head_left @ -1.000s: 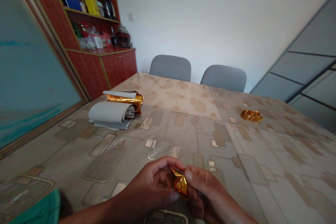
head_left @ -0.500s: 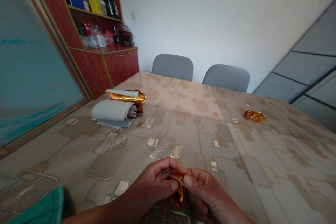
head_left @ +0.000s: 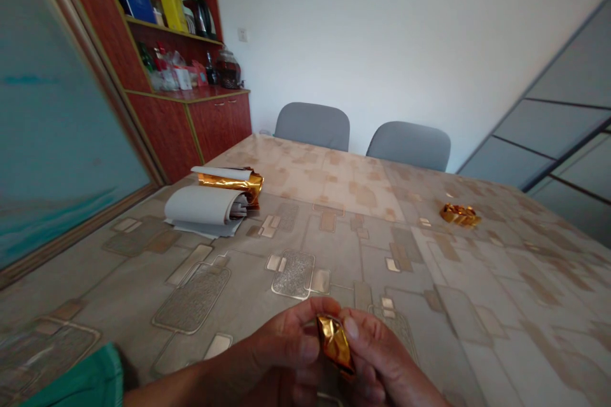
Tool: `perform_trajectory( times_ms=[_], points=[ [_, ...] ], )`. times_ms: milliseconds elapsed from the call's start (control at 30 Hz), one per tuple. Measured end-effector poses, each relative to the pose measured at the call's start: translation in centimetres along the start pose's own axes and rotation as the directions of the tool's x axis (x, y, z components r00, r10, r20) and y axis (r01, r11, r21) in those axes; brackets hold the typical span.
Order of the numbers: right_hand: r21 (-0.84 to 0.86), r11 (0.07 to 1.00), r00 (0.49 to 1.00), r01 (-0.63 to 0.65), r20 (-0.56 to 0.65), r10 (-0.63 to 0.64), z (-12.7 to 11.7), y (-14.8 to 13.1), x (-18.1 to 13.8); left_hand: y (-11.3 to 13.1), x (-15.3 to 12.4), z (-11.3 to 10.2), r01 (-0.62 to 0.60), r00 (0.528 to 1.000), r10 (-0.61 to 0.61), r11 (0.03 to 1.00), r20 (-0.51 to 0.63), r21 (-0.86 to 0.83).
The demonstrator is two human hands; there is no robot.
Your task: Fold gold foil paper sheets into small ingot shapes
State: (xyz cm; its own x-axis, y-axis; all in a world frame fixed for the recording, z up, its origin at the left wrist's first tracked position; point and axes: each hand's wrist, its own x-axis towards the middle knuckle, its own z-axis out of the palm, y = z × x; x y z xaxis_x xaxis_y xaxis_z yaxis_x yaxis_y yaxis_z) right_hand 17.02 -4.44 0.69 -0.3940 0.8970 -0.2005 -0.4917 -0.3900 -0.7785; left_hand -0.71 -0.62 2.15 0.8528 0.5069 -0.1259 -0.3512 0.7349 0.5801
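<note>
Low in the middle of the head view, a small folded piece of gold foil paper (head_left: 335, 343) sits between my two hands, its shiny side facing up. My right hand (head_left: 382, 346) pinches its right edge, with the thumb on top near the upper end. The fingers of my left hand (head_left: 286, 337) curl around its left side and far end, the thumb beside it. My lower fingers are partly hidden beneath the foil paper.
On the left lie a curled stack of grey-white sheets (head_left: 203, 208) and a gold foil roll (head_left: 224, 179). Folded gold foil pieces (head_left: 460, 215) rest at the right. Two grey chairs (head_left: 312, 126) stand behind the patterned table (head_left: 344, 248); a red cabinet (head_left: 217, 124) is at the back left.
The gold foil paper has turned so that a broader shiny face shows upward. My left thumb has shifted off its front to the left side. The view has tilted slightly.
</note>
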Motion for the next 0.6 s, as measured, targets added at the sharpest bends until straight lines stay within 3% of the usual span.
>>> perform_trajectory(
  times_ms=[100, 200, 467, 600],
  points=[
    [0.004, 0.999, 0.999, -0.031, -0.01, 0.031, 0.5, -0.4, -0.2, -0.3, 0.1, -0.5, 0.105, 0.993, -0.091, 0.975, 0.078, -0.198],
    [-0.026, 0.998, 0.999, -0.049, -0.019, 0.048, 0.7, -0.7, -0.3, -0.8, 0.2, -1.2, 0.088, 0.994, -0.07, 0.961, 0.079, -0.261],
    [-0.067, 0.997, 0.998, -0.047, -0.041, 0.045, 0.0, 0.0, -0.1, -1.2, -0.1, -1.7, 0.097, 0.995, -0.104, 0.953, -0.009, -0.287],
    [-0.129, 0.991, 0.998, -0.029, -0.059, 0.022, -0.4, 0.6, 0.2, -1.6, -0.1, -1.6, 0.028, 0.995, -0.051, 0.971, -0.091, -0.239]
  ],
)
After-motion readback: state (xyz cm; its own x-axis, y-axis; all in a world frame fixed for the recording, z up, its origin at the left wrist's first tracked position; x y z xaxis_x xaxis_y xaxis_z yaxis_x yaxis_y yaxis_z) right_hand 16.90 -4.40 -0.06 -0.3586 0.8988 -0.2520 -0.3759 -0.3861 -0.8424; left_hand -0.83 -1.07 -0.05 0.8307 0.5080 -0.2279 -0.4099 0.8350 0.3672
